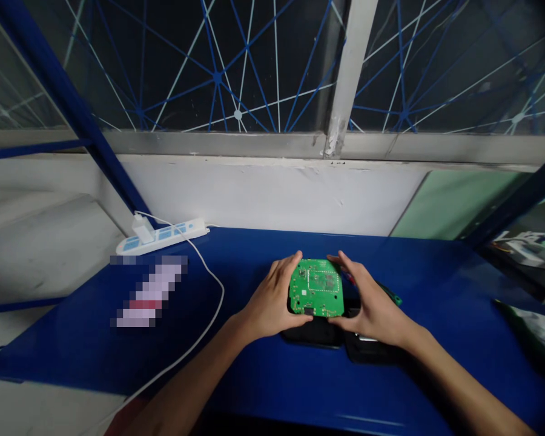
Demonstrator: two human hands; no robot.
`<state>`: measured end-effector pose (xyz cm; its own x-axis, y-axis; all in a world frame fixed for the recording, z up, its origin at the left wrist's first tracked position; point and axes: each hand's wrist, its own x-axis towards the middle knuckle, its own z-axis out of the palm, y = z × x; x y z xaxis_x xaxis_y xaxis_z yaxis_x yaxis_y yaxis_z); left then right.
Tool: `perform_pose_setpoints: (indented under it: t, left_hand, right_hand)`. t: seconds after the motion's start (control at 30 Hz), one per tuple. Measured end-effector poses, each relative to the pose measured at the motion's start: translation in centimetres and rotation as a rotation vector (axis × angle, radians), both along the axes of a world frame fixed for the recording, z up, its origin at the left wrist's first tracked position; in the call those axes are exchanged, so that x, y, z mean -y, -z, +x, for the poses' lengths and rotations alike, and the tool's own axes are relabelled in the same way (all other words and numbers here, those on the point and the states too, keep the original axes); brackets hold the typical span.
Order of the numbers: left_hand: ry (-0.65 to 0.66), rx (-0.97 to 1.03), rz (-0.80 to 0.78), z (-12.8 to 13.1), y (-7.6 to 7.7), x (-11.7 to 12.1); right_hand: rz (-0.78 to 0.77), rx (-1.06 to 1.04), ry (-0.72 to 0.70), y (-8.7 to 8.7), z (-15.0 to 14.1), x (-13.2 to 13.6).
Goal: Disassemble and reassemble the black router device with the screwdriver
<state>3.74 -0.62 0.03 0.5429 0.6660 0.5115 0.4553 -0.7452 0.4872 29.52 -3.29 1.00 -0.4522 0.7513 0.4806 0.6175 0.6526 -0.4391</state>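
Observation:
A green circuit board [318, 288] is held up between my two hands, its flat face toward me. My left hand [272, 298] grips the board's left edge, fingers along the top corner and thumb at the lower left. My right hand [373, 306] clasps the right side, fingertips at the top right corner and thumb at the bottom edge. Beneath the board lies a black plastic case part [315, 336]. A second black case part [375, 352] sits to its right, partly hidden under my right hand. A green-and-black tool end [390, 293] shows behind that hand.
A white power strip [168, 235] with a plugged-in charger lies at the back left of the blue table [254, 387]. Its white cable [221, 290] runs toward the front. A blurred-out pinkish item [152, 293] lies at left, a dark-and-silver bag [533, 333] at right.

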Motion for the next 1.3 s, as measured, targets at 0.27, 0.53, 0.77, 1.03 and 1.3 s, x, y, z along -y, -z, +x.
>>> perform_pose_setpoints:
  t: [0.27, 0.53, 0.77, 1.03, 1.3]
  left_hand:
    - [0.02, 0.059, 0.119, -0.08, 0.47, 0.02]
    - [0.025, 0.047, 0.125, -0.16, 0.43, -0.05]
    - [0.027, 0.059, 0.108, -0.09, 0.33, -0.02]
    - [0.024, 0.006, 0.132, -0.3, 0.3, -0.14]
    - [0.033, -0.028, 0.123, -0.56, 0.22, -0.15]
  right_hand:
    - [0.019, -0.001, 0.007, 0.45, 0.03, -0.18]
    - [0.04, 0.003, 0.003, 0.52, 0.01, -0.19]
    - [0.039, -0.001, 0.004, 0.34, -0.17, -0.22]
    - [0.065, 0.037, 0.013, 0.3, -0.21, -0.13]
    - [0.044, 0.027, -0.002, 0.29, -0.24, -0.09]
